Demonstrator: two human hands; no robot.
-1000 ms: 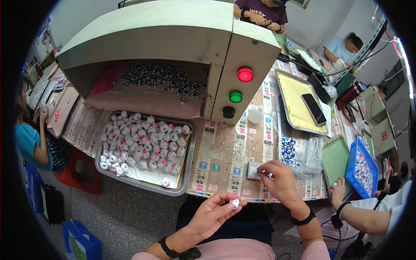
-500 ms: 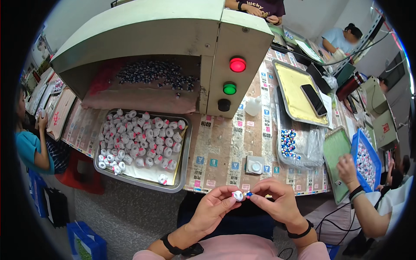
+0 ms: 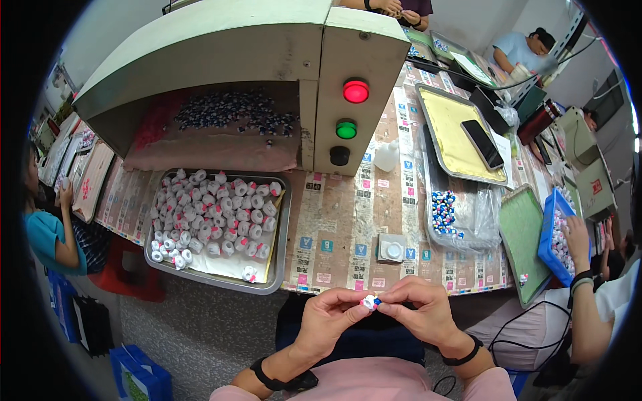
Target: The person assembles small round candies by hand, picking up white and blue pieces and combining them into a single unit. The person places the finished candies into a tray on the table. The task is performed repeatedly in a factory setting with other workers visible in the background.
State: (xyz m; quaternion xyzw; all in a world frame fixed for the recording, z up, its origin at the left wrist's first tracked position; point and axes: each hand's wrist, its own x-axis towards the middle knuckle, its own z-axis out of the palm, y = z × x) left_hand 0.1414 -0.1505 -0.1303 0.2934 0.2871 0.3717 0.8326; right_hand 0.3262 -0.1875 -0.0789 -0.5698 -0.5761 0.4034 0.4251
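My left hand (image 3: pixel 328 322) and my right hand (image 3: pixel 420 311) meet over my lap, just in front of the table edge. Together they pinch a small white cap-like piece (image 3: pixel 368 302) with a bit of blue on its right side. Both sets of fingers are closed around it. Ahead on the left, a metal tray (image 3: pixel 279 260) holds several small white pieces with pink marks. A small white square dish (image 3: pixel 391 248) rests on the table just beyond my hands.
A large beige machine housing (image 3: pixel 254 40) with red (image 3: pixel 356 91), green and black buttons fills the back. A clear bag of blue and pink parts (image 3: pixel 445 212) lies right. A metal tray carries a phone (image 3: pixel 481 144). Other people sit left, right and behind.
My right hand came back from the white dish on the table toward my lap and joined my left hand on the small white piece. The view tilted slightly.
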